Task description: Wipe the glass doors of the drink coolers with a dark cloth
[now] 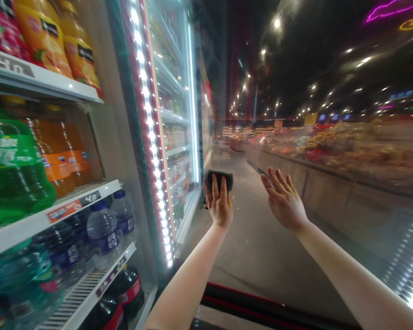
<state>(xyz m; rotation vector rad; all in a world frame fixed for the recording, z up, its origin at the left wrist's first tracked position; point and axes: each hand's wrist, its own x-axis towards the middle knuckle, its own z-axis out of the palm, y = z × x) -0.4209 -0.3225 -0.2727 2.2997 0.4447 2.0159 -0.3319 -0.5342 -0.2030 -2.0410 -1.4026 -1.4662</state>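
My left hand (pixel 220 205) presses a dark cloth or pad (pixel 213 176) against a clear glass door, with its fingers spread over the pad. To the right, my right hand (pixel 285 201) rests flat on or just before the same glass, fingers stretched out and nothing in it. Both arms reach forward from the bottom of the view. A dark door frame with a red line (pixel 248 300) runs below the hands.
Cooler shelves at the left hold orange drink bottles (pixel 48 36), a large green bottle (pixel 13 160) and blue-capped water bottles (pixel 102 227). A strip of white lights (pixel 151 133) edges the cooler. Beyond the glass lie a floor aisle and a blurred produce display (pixel 347 146).
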